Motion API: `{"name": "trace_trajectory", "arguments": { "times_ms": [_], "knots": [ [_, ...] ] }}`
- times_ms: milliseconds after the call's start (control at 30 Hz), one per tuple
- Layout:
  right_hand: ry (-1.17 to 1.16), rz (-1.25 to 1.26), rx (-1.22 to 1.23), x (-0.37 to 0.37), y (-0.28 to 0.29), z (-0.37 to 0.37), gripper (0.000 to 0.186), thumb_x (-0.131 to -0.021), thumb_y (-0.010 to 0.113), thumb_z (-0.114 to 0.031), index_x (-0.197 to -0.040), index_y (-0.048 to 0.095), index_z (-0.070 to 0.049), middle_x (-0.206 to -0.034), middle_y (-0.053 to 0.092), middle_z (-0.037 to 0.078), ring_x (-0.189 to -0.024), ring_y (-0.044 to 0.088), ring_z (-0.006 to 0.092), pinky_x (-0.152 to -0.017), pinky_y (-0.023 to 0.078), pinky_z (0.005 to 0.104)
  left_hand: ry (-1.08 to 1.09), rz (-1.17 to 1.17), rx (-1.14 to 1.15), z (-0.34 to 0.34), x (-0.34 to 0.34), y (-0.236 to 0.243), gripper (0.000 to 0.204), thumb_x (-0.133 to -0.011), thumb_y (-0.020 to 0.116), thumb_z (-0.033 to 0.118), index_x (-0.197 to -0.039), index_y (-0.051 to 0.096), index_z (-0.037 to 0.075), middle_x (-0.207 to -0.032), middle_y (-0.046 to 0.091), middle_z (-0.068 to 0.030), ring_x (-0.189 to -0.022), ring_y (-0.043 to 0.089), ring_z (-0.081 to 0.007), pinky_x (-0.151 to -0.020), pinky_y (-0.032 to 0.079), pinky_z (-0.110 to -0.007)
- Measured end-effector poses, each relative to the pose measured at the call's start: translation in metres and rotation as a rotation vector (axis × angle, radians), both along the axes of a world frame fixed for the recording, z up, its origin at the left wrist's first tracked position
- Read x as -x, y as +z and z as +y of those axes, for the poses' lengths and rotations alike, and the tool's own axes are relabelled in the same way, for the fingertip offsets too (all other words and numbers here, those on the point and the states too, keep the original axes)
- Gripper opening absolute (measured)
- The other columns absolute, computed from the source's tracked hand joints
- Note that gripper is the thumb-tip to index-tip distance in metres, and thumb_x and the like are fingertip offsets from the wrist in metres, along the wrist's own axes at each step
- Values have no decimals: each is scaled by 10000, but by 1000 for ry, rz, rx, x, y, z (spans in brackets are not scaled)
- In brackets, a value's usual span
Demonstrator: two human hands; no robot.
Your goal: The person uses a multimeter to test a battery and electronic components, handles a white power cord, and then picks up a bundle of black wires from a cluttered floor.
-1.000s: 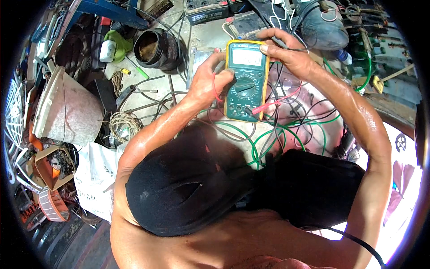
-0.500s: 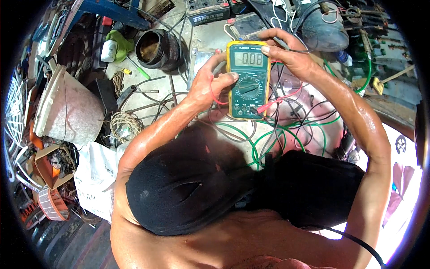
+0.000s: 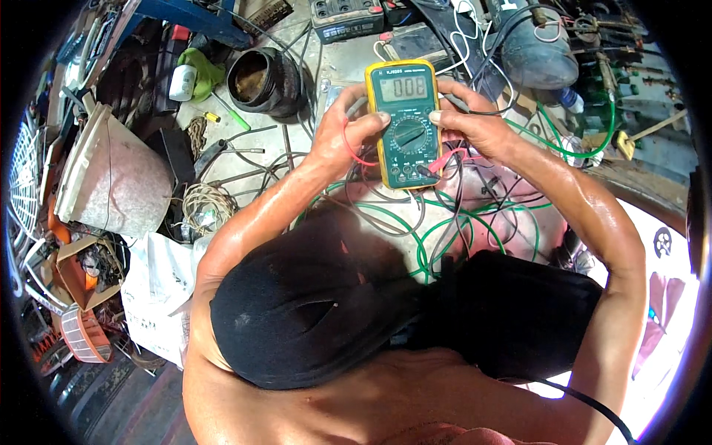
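Observation:
A yellow-cased digital multimeter [image 3: 409, 152] is held up between my two hands, its lit screen and round dial facing up. My left hand [image 3: 347, 133] grips its left side, thumb on the front edge and fingers behind. On the opposite side my right hand [image 3: 475, 122] clasps the case, thumb beside the dial and fingers hidden partly by the meter. A red test lead [image 3: 354, 152] loops by my left palm. Red and black plugs [image 3: 439, 165] sit at the meter's lower right sockets.
Tangled green and dark cables [image 3: 475, 222] cover the floor below the meter. A black pot [image 3: 265, 83], a dirty white bucket [image 3: 115, 174] and a coil of rope [image 3: 209, 209] lie to the left. A battery [image 3: 346, 21] and a grey tank [image 3: 540, 52] stand beyond.
The multimeter has shifted slightly left and up, tilting a little. My right hand has moved down from its top corner to its side, with the thumb now beside the dial.

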State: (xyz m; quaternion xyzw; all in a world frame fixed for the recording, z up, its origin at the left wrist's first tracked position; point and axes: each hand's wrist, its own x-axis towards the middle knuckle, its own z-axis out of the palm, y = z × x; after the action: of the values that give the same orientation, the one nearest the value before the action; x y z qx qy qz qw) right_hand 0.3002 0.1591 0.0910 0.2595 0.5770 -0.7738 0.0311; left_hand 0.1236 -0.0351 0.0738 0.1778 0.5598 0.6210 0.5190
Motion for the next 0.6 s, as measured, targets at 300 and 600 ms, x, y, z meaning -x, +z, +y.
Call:
{"name": "trace_trajectory", "arguments": {
  "times_ms": [300, 600],
  "knots": [
    [-27, -47, -37, 0, 4, -5, 686, -947, 717, -205, -1510, 394, 14, -1107, 670, 81, -1016, 667, 158, -884, 575, 321, -6, 17, 0, -1, -3, 3, 606, -890, 705, 138, -1421, 465, -29, -1222, 641, -148, -1093, 645, -219, -981, 523, -358],
    [-35, -26, -22, -4, 0, -4, 674, -939, 700, -175, -1508, 393, 17, -1098, 668, 84, -994, 665, 162, -869, 575, 321, -33, 58, -3, -3, -5, 9, 641, -881, 721, 190, -1430, 473, -29, -1146, 634, -112, -949, 609, -155, -837, 508, -312]
  ]
}}
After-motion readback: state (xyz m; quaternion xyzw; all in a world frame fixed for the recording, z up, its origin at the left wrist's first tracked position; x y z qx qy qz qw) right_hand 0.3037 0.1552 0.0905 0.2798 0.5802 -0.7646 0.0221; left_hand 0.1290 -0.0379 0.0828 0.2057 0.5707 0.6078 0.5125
